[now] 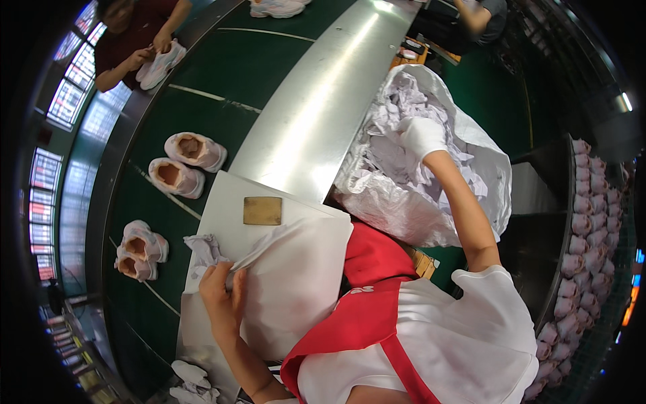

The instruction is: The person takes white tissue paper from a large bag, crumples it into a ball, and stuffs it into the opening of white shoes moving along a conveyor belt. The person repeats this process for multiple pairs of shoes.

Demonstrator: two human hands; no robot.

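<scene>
My left hand [225, 293] is bare and closed at the left edge of a white work surface. Its fingers curl round the edge of a thin white sheet [286, 283], which lifts and bends there. Just beyond the fingertips lies a crumpled piece of paper [205, 249]. My right hand [424, 137], in a white glove, reaches into a large white plastic sack [494, 178]. The sack bulges with crumpled paper [404, 101], and the fingers are lost among it.
Pale pink shoes [194, 149] stand in pairs on a green conveyor belt [202, 74] to the left. A metal ledge [303, 101] runs beside it, and a small brass-coloured plate [262, 210] lies ahead. A person [138, 40] handles shoes at the far left. Racked shoes [585, 249] line the right.
</scene>
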